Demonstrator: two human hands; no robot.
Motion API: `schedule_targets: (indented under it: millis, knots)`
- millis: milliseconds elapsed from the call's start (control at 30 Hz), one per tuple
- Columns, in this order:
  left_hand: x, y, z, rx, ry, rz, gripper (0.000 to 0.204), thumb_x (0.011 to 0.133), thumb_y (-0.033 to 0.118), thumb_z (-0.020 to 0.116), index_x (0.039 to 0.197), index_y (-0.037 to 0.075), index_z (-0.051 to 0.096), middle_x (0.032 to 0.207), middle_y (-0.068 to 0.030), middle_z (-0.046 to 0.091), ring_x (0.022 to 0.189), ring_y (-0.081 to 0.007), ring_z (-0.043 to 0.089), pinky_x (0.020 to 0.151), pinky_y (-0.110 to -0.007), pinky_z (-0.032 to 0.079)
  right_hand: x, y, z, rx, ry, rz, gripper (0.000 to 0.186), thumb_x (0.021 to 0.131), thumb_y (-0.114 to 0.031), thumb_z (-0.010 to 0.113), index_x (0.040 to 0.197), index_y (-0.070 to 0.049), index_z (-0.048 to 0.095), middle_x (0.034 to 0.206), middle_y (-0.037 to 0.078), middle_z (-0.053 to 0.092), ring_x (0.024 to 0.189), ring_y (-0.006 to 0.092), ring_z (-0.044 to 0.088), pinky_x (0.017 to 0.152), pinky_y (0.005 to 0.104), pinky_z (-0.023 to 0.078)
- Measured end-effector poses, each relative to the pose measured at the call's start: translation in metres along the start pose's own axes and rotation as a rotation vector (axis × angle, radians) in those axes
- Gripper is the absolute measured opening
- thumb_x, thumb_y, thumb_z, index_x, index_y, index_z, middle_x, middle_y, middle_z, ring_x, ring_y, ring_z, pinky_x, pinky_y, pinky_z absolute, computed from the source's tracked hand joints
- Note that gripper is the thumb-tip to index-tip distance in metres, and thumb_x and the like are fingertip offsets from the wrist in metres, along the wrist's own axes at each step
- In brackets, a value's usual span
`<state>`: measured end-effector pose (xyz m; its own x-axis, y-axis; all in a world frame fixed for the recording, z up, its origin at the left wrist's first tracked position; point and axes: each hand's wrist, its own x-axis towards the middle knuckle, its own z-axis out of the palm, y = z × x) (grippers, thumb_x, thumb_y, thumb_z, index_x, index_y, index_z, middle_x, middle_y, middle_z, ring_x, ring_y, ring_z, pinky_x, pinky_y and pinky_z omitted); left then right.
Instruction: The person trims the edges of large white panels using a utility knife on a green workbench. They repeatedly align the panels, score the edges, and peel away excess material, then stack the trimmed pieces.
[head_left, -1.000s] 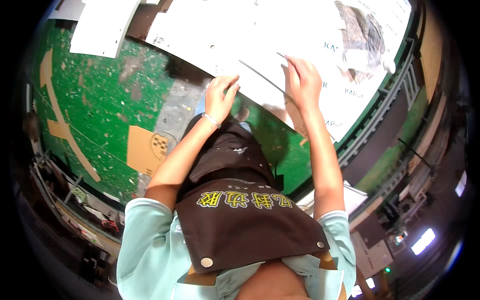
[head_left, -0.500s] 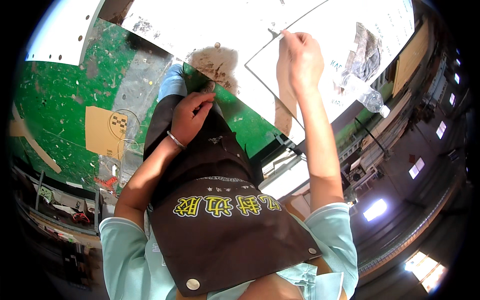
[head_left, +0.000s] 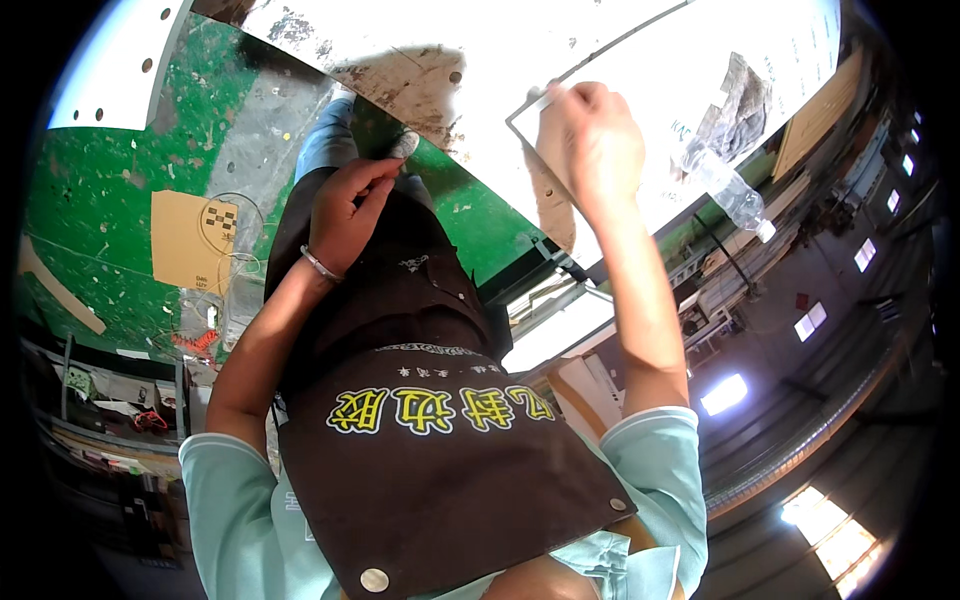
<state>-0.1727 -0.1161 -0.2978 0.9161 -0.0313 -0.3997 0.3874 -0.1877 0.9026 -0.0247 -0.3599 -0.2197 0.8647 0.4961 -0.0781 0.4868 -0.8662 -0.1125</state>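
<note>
Nearest to us is the apron (head_left: 450, 460). Above its lap section we locate the left hand (head_left: 350, 205): fingers loosely bent, thumb set apart from them, nothing visible in the grip. It is well apart from the panel (head_left: 660, 80), on the body side of the work.

Farther out, to the right, we find the right hand (head_left: 600, 145). It is over the panel, just beside the near-left corner, and is clearly the nearer of the two. Its fingers are curled and the fingertips blurred; we cannot tell whether they grasp anything, nor whether they touch the surface.

From this grip, we note that the panel extends to the right and away from us. One dark edge runs from the corner outward and right to the upper margin; a second runs from the corner back toward us, under the forearm side. The far end is cut off, so we cannot confirm the long axis.

On the panel, right of the hand, we see a gray cloth (head_left: 740, 100) and a clear bottle (head_left: 735, 195), cap pointing toward the lower right. Beyond the corner, leftward, lies a smeared white board (head_left: 345, 35).
</note>
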Motion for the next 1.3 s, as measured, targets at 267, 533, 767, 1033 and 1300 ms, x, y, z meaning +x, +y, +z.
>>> schedule_targets:
  millis: [267, 533, 767, 1033, 1300]
  knots:
    - [0.014, -0.003, -0.018, 0.010, 0.019, 0.037, 0.022, 0.091, 0.003, 0.060, 0.111, 0.004, 0.067, 0.097, -0.0082, 0.068, 0.083, -0.0171, 0.064, 0.071, -0.026, 0.049, 0.036, 0.035, 0.012, -0.078, -0.013, 0.037, 0.022, 0.076, -0.010, 0.064, 0.097, -0.012, 0.070, 0.095, 0.007, 0.063, 0.086, 0.0259, 0.061, 0.070, 0.0365, 0.053]
    - [0.051, 0.016, -0.012, 0.054, 0.059, 0.188, 0.024, 0.090, 0.000, 0.059, 0.114, 0.002, 0.066, 0.102, -0.0106, 0.067, 0.089, -0.0195, 0.064, 0.079, -0.027, 0.049, -0.058, -0.037, 0.009, 0.596, -0.377, 0.137, 0.024, 0.081, 0.004, 0.059, 0.101, -0.007, 0.070, 0.098, 0.012, 0.065, 0.094, 0.0269, 0.064, 0.076, 0.0325, 0.052]
    - [0.114, 0.062, 0.109, 0.337, -0.120, 0.556, 0.056, 0.087, 0.008, 0.063, 0.139, -0.002, 0.043, 0.139, -0.0196, 0.048, 0.130, -0.0334, 0.046, 0.107, -0.040, 0.038, -0.124, 0.011, 0.021, 1.084, 0.104, 0.971, 0.020, 0.095, -0.005, 0.060, 0.112, -0.002, 0.069, 0.096, 0.006, 0.068, 0.084, 0.0121, 0.062, 0.070, 0.0233, 0.047]
    - [0.157, 0.094, 0.174, 0.491, -0.068, 0.646, 0.057, 0.088, 0.010, 0.062, 0.140, -0.002, 0.042, 0.143, -0.0185, 0.046, 0.134, -0.0329, 0.042, 0.109, -0.041, 0.037, -0.184, 0.042, 0.024, 1.370, 0.366, 1.195, 0.024, 0.096, -0.010, 0.060, 0.118, 0.001, 0.065, 0.098, 0.008, 0.069, 0.084, 0.0119, 0.063, 0.070, 0.0247, 0.050]
    - [0.122, 0.099, 0.200, 0.493, 0.048, 0.700, 0.039, 0.085, 0.007, 0.066, 0.123, 0.002, 0.060, 0.118, -0.0140, 0.065, 0.115, -0.0341, 0.058, 0.094, -0.041, 0.047, -0.210, 0.084, 0.030, 1.316, 0.326, 1.091, 0.028, 0.095, -0.011, 0.061, 0.120, 0.003, 0.062, 0.094, 0.009, 0.069, 0.079, 0.0118, 0.062, 0.068, 0.0243, 0.050]
